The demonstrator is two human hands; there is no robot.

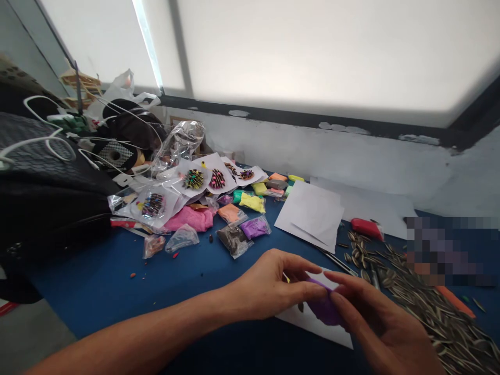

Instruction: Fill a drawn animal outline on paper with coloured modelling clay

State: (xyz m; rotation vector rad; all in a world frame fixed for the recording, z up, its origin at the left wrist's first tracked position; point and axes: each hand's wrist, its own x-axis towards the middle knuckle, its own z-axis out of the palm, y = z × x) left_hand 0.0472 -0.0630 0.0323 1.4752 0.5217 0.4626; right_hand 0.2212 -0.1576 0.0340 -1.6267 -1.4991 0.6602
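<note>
A lump of purple modelling clay (327, 311) is held between the fingertips of both hands. My left hand (269, 286) pinches its left side with thumb and forefinger, and my right hand (385, 323) grips its right side. Part of the clay is hidden by the fingers. Just below lies a white sheet of paper (326, 334) on the blue table, with a dark seed (300, 307) and a bit of yellow (286, 278) near my left hand. A large heap of striped sunflower seeds (417, 307) spreads beside my right hand.
White sheets (310, 211) and a slim metal tool (339, 262) lie beyond the hands. Bagged clay, including a purple packet (255, 227) and a pink lump (190, 219), sits centre-left. Seed-studded clay figures (194, 178) rest on papers behind. A black bag (50, 203) stands left.
</note>
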